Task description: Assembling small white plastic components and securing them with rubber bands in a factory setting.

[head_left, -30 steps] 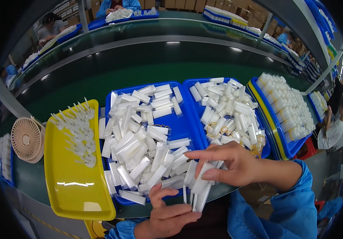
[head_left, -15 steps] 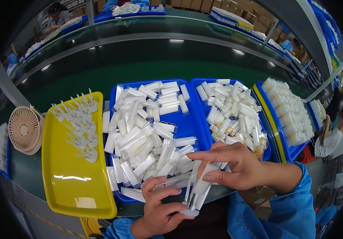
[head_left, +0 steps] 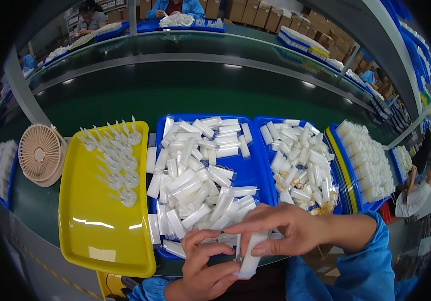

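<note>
Between the two hands, beyond the near edge of the nearest tray: one white piece (head_left: 253,253), tilted, its far end leaning right. Slim strip (head_left: 238,246) just left of it; whether joined, cannot tell.

Risks, as I judge them: the hold is at the fingertips, so a smooth surface could let the piece twist or slide out, most likely if one hand eases off while the other pushes. The strip looks slender; a sideways press might bend it. A dropped piece could fall past the edge toward the lap, or get lost among the look-alikes.

Grip. Right hand (head_left: 295,231): partly closed, thumb on the near face of the piece, index stretched left across the gap toward the other hand. Left hand (head_left: 208,261): half curled, lower fingers around the near end, index raised clear; exact contact partly hidden.

Around the grip: heap of white pieces (head_left: 195,185) just ahead, in a blue tray (head_left: 247,173). Ahead and well left, a yellow tray (head_left: 110,226) bearing clear stemmed parts (head_left: 125,163).
</note>
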`<state>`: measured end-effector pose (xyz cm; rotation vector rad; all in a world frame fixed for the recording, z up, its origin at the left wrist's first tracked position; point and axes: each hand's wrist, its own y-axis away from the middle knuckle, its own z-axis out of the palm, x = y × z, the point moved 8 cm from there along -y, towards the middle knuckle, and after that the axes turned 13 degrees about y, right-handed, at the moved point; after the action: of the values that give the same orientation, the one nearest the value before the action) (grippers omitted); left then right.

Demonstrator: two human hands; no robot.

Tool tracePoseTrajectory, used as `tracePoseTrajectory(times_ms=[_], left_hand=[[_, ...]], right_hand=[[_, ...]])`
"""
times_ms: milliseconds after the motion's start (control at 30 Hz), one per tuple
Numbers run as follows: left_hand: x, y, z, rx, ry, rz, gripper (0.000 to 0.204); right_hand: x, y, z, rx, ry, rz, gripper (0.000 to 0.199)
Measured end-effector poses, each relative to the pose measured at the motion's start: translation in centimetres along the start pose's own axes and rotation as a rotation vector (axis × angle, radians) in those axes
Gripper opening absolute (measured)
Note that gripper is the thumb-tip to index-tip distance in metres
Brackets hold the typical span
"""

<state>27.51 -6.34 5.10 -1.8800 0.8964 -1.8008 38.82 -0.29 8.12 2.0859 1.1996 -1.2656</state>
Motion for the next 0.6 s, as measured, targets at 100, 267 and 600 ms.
tracePoseTrajectory(times_ms=[100,267,600], left_hand=[[-1.2,0.0,-0.2,0.066,0.047,-0.123,0.017],[-0.2,-0.6,0.9,0.079,0.138,-0.085,0.019],[0.1,0.2,0.6,0.089,0.122,-0.091,0.019]], right_hand=[[2.1,-3.4,-2.8,0.054,0.105,0.025,0.042],[7.8,-9.7,-7.1,0.358,0.968,0.087,0.034],[11.4,-8.9,-7.5,0.360,0.915,0.202,0.030]])
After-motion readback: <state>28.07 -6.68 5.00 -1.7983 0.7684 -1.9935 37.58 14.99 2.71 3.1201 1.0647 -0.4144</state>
